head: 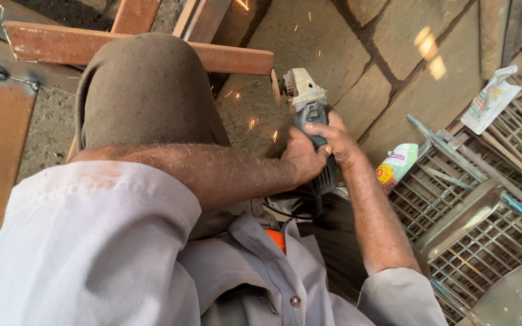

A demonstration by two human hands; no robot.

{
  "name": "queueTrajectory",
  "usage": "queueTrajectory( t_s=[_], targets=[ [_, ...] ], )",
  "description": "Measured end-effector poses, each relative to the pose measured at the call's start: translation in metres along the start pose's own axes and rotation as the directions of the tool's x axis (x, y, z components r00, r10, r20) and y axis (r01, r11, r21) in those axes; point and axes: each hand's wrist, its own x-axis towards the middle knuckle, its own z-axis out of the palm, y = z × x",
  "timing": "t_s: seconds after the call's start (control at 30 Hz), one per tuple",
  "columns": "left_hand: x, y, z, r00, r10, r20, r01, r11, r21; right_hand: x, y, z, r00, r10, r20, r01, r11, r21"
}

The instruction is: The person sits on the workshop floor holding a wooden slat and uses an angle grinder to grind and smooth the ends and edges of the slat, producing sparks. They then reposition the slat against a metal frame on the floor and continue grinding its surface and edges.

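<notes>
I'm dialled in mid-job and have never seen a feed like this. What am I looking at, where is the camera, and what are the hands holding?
The one camera sits on the person's head, looking down past a grey shirt. Both bare hands grip an angle grinder: the left hand on its body, the right hand beside it. Its disc meets the end of a rusty steel bar and sparks fly over the stone floor. The person's knee rests against the bar. Metal grilles lie to the right.
</notes>
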Motion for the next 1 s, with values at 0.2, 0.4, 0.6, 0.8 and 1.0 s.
queueTrajectory(
  t_s=[0.2,0.4,0.6,0.8,1.0],
  targets=[
    [0.006,0.007,-0.001,0.997,0.052,-0.063,-0.051,0.999,0.009,0.010,0.000,-0.007,0.999,-0.032,-0.001,0.032,0.999,0.029],
    [0.004,0.007,0.000,0.997,0.026,-0.070,-0.028,0.999,-0.023,0.008,-0.006,-0.003,1.000,-0.024,0.016,0.024,1.000,0.000],
    [0.000,-0.003,0.006,0.999,0.031,-0.038,-0.032,0.999,-0.007,0.000,0.001,-0.003,1.000,0.027,0.000,-0.027,1.000,-0.003],
    [0.012,0.002,0.006,0.991,0.073,-0.109,-0.074,0.997,-0.013,0.015,-0.002,-0.010,0.999,0.038,0.000,-0.038,0.999,0.017],
    [0.023,0.006,0.009,0.971,0.116,-0.207,-0.115,0.993,0.017,0.022,-0.013,-0.007,0.999,0.029,0.021,-0.030,0.998,0.048]
  ],
)
